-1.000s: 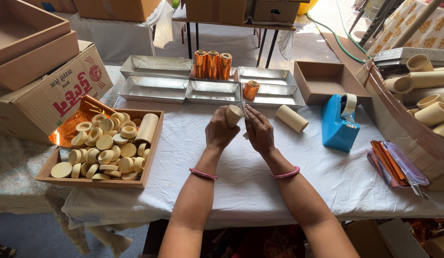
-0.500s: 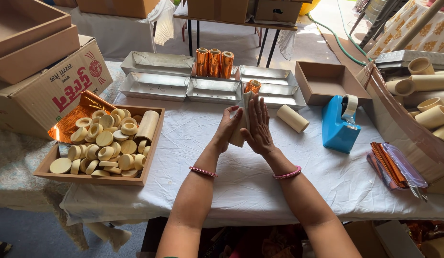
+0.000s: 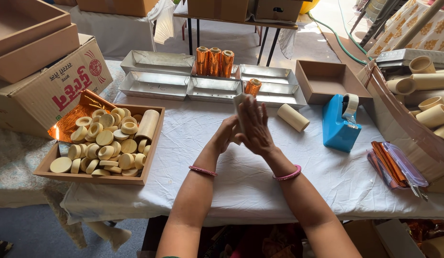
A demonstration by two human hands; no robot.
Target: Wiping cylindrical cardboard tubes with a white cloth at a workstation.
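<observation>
— White cloth covers the table (image 3: 222,191), a bit wrinkled. What is between the palms?

— A pale cream tube (image 3: 239,107), smooth, standing nearly upright above the cloth. The left hand (image 3: 227,136) and right hand (image 3: 255,126) press flat together on it, fingers straight.

— And beside?

— A wooden tray (image 3: 150,157) of round cream caps, shiny copper foil rolls (image 3: 215,61), a blue tape dispenser (image 3: 337,125).

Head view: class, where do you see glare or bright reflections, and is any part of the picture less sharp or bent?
In the head view, glare flares off the copper foil sheet beside the wooden tray and glints on the foil-wrapped tubes; the metal trays shine softly; the left hand and right hand, pressed around a pale tube, look slightly soft; the table edges bow from the wide lens.
</observation>
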